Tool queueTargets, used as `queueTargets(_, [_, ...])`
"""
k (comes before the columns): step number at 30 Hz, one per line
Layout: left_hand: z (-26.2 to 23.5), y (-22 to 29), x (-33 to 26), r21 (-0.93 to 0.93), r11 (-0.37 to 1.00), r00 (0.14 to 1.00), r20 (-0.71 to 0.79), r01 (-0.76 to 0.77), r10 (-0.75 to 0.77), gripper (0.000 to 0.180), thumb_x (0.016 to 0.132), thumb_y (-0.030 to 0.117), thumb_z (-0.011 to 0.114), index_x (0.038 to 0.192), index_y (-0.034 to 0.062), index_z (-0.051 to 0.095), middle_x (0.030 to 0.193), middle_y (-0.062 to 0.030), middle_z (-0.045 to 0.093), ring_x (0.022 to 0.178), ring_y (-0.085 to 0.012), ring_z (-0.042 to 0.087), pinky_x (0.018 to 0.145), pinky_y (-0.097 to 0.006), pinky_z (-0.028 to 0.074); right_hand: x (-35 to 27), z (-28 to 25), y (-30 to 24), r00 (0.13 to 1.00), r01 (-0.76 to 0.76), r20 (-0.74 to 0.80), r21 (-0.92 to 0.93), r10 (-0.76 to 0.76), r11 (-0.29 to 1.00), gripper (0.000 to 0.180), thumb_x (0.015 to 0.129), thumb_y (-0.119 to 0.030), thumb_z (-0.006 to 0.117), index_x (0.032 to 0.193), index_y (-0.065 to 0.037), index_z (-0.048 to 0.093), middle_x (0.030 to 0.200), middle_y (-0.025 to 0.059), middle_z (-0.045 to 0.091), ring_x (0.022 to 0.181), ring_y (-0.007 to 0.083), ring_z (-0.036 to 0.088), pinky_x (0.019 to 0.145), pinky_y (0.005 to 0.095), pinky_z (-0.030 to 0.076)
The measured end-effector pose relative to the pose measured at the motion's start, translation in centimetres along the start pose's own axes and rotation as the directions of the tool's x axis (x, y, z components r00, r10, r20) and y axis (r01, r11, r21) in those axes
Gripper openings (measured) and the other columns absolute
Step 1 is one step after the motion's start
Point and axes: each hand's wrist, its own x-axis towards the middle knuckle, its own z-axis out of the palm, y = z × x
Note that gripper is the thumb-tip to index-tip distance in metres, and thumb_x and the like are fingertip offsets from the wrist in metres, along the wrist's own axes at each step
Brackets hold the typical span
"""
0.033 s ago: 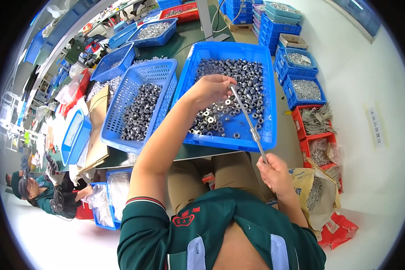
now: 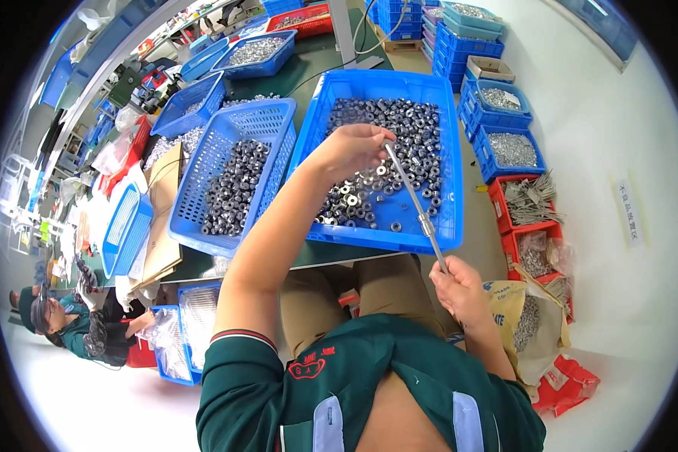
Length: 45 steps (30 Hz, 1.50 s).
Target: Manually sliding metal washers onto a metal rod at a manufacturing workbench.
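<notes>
The right hand (image 2: 459,290) had its fingers closed round the lower end of a metal rod (image 2: 413,196), with no gap showing. The rod was slim, straight and smooth, with a dull silver shine and a thicker ringed collar (image 2: 427,225) below its middle (the part beneath the collar looked thinner). Its long axis slanted: the lower end pointed back toward the body and to the right, the upper end away and to the left. There the left hand (image 2: 358,151) pinched the tip between thumb and fingers.

Beside the right forearm stood a crinkled beige sack (image 2: 507,301), its mouth spread over small grey pieces. The rod hung above the near right part of a glossy blue plastic bin (image 2: 449,143), over scattered metal rings (image 2: 388,111), round, thick and holed, some dark, some bright. Left of the bin, a lattice-sided blue basket (image 2: 187,211) held more dark rings; both sat on a smooth green table (image 2: 309,51). Farther off, to the right, red bins (image 2: 497,197) held thin metal pieces, and blue tubs (image 2: 471,113) of small silvery parts lined the wall beyond.
</notes>
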Motion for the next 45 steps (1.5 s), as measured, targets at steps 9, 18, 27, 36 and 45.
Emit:
queueTargets(9, [-0.7, 1.0, -0.2, -0.056, 0.996, 0.994, 0.087, -0.063, 0.068, 0.017, 0.085, 0.01, 0.062, 0.099, 0.001, 0.061, 0.084, -0.0029, 0.06, 0.067, -0.0097, 0.055, 0.062, -0.021, 0.046, -0.6, 0.0, -1.5, 0.998, -0.039, 0.054, 0.064, 0.036, 0.997, 0.01, 0.09, -0.012, 0.053, 0.087, -0.003, 0.05, 0.055, -0.0058, 0.039, 0.039, 0.0004, 0.032, 0.035, 0.0155, 0.025])
queueTargets(18, [1.4, 0.3, -0.7, 0.21, 0.976, 0.98, 0.198, -0.052, 0.01, 0.041, 0.078, 0.01, 0.071, 0.112, 0.0012, 0.049, 0.088, -0.0081, 0.062, 0.066, -0.0114, 0.059, 0.063, -0.024, 0.05, 0.5, 1.4, -1.0, 0.998, -0.007, -0.059, -0.173, -0.003, 0.985, 0.011, 0.09, -0.015, 0.053, 0.086, -0.005, 0.05, 0.057, -0.0073, 0.038, 0.043, -0.0006, 0.033, 0.038, 0.0159, 0.025])
queueTargets(27, [2.3, 0.1, -0.8, 0.657, 0.754, 0.973, 0.17, 0.004, -0.153, 0.036, 0.077, 0.016, 0.07, 0.108, 0.0007, 0.059, 0.086, -0.0075, 0.067, 0.077, -0.0133, 0.064, 0.063, -0.024, 0.048, 2.0, 1.6, -1.7, 0.996, 0.086, -0.024, 0.019, -0.085, 0.996, 0.013, 0.091, -0.015, 0.053, 0.085, -0.004, 0.05, 0.058, -0.0066, 0.039, 0.041, -0.0003, 0.032, 0.036, 0.016, 0.025])
queueTargets(36, [1.8, -4.7, 0.1, 0.936, -0.331, 0.986, 0.069, -0.117, -0.154, 0.016, 0.07, 0.014, 0.061, 0.085, 0.011, 0.068, 0.086, -0.0127, 0.066, 0.084, -0.0312, 0.064, 0.069, -0.041, 0.052, 0.9, 0.7, -1.1, 0.998, 0.048, -0.051, 0.009, -0.048, 0.999, 0.013, 0.091, -0.014, 0.052, 0.084, -0.004, 0.048, 0.058, -0.0056, 0.04, 0.041, 0.0005, 0.033, 0.036, 0.0164, 0.026])
queueTargets(45, [1.0, 0.0, 0.4, 0.396, 0.916, 0.974, -0.226, 0.063, 0.031, 0.018, 0.084, 0.015, 0.061, 0.098, 0.0028, 0.058, 0.079, -0.0072, 0.065, 0.065, -0.0135, 0.063, 0.058, -0.023, 0.05, 0.6, 0.2, -0.8, 0.999, 0.038, 0.012, -0.008, -0.038, 0.999, 0.012, 0.091, -0.014, 0.052, 0.085, -0.004, 0.048, 0.059, -0.0057, 0.04, 0.04, 0.0003, 0.033, 0.036, 0.0161, 0.026])
